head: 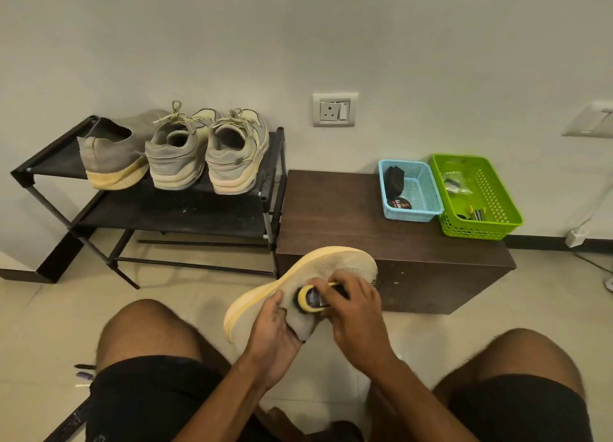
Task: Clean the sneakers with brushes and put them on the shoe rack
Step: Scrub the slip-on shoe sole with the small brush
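Brush bristles hidden; right hand covers handle.

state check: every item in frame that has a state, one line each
sneaker in hand: off the rack, tilted, held at the heel by the left hand
brush: in the right hand grip, bristles against the sneaker's upper
three sneakers on rack: upright on the top shelf, heels toward camera
shoe rack: lower shelf holds no shoes
blue basket: on the cabinet, holds dark items
green basket: beside the blue one, holds small items
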